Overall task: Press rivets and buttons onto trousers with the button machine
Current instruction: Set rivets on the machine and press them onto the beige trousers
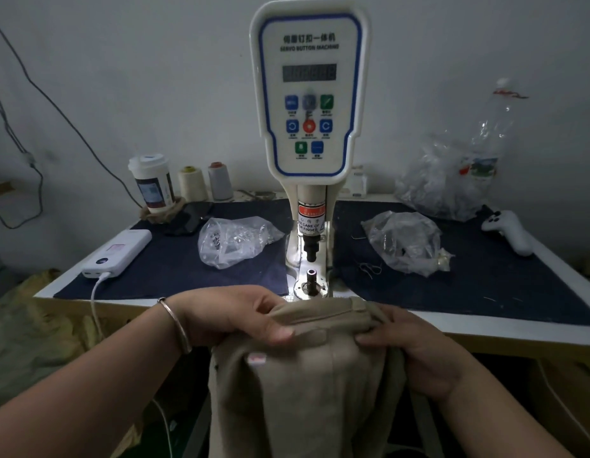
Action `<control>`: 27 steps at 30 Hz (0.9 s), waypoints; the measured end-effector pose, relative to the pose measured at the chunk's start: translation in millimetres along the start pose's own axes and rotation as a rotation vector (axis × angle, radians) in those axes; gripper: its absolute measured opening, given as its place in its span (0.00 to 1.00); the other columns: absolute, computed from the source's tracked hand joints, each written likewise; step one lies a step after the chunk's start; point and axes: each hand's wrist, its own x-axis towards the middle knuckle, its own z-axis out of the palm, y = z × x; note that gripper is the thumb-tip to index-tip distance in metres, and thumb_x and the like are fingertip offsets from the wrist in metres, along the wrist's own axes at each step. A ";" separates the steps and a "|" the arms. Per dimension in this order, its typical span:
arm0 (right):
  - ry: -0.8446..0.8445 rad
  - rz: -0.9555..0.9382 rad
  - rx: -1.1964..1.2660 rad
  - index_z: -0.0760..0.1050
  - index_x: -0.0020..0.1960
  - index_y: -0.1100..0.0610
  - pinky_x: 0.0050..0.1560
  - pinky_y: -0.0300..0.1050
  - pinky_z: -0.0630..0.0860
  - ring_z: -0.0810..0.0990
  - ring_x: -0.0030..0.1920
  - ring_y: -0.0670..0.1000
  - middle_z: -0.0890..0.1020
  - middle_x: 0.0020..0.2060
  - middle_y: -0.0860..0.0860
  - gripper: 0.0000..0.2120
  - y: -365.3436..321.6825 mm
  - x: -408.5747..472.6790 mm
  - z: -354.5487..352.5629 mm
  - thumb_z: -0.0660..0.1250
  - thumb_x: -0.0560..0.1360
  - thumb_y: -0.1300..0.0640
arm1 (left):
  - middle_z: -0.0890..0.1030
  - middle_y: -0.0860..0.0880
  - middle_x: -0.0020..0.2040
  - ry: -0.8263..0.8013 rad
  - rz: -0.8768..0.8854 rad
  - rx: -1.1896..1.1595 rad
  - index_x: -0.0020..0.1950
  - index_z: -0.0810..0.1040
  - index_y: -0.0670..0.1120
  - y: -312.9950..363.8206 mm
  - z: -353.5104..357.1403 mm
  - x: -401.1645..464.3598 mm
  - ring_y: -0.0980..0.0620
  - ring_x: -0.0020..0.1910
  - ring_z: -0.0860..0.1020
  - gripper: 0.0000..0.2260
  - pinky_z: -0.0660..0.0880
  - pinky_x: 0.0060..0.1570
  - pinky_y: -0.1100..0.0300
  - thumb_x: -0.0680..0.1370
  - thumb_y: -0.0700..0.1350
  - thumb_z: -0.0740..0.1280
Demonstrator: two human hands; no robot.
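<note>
A white servo button machine [309, 94] stands at the middle of the table, its punch [311, 247] raised above the lit lower die [311, 281]. Beige trousers [307, 385] hang over the table's front edge, with the waistband [323, 314] just in front of the die. My left hand [231, 317] grips the waistband's left end, thumb on top. My right hand [416, 345] pinches its right end. A clear bag of metal fasteners [234, 239] lies left of the machine and another clear bag [406, 241] lies to its right.
The table [485, 320] carries a dark blue cloth. On its left are a white power bank [118, 247] with a cable, a black phone [191, 216], a cup [153, 183] and two thread cones [206, 181]. A white controller [510, 231] and crumpled plastic [452, 173] sit at right.
</note>
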 end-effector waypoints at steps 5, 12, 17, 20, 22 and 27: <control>0.050 0.003 0.000 0.78 0.60 0.65 0.58 0.45 0.77 0.78 0.62 0.60 0.79 0.60 0.64 0.17 -5.3 7.3 4.8 0.70 0.72 0.64 | 0.82 0.39 0.54 0.080 0.094 -0.050 0.58 0.80 0.36 -19.4 -8.3 3.3 0.45 0.51 0.81 0.15 0.78 0.54 0.55 0.74 0.39 0.72; 0.455 -0.047 -0.189 0.78 0.56 0.65 0.56 0.45 0.76 0.81 0.56 0.56 0.84 0.52 0.60 0.13 -4.4 36.8 9.0 0.69 0.75 0.58 | 0.84 0.41 0.46 0.553 0.292 -0.460 0.57 0.79 0.38 -53.5 8.0 36.8 0.51 0.42 0.82 0.11 0.79 0.41 0.63 0.75 0.39 0.68; 0.630 -0.076 -0.450 0.79 0.48 0.61 0.51 0.48 0.75 0.81 0.46 0.53 0.84 0.46 0.60 0.09 -13.0 60.1 9.2 0.67 0.77 0.54 | 0.82 0.44 0.38 0.799 0.196 -0.302 0.48 0.81 0.39 -48.1 -1.9 55.5 0.52 0.35 0.77 0.06 0.72 0.36 0.61 0.79 0.41 0.66; 0.694 -0.098 -0.552 0.75 0.41 0.58 0.46 0.48 0.71 0.77 0.42 0.52 0.80 0.38 0.55 0.09 -20.6 72.9 4.8 0.67 0.77 0.54 | 0.75 0.47 0.33 0.915 0.161 0.018 0.41 0.79 0.40 -34.3 -20.2 59.4 0.52 0.34 0.70 0.10 0.65 0.36 0.57 0.79 0.46 0.69; 0.732 -0.135 -0.586 0.71 0.38 0.57 0.40 0.45 0.66 0.71 0.38 0.49 0.74 0.33 0.51 0.11 -25.2 81.9 1.5 0.66 0.77 0.55 | 0.72 0.47 0.32 0.936 0.166 0.126 0.39 0.76 0.43 -27.9 -30.5 63.0 0.52 0.33 0.68 0.12 0.62 0.35 0.57 0.79 0.48 0.69; 0.759 -0.191 -0.853 0.66 0.34 0.55 0.31 0.39 0.61 0.67 0.31 0.45 0.70 0.30 0.48 0.15 -27.9 98.5 -10.2 0.65 0.78 0.54 | 0.69 0.48 0.32 0.939 0.181 0.269 0.40 0.75 0.44 -26.3 -50.5 73.8 0.56 0.30 0.66 0.11 0.61 0.28 0.65 0.78 0.48 0.69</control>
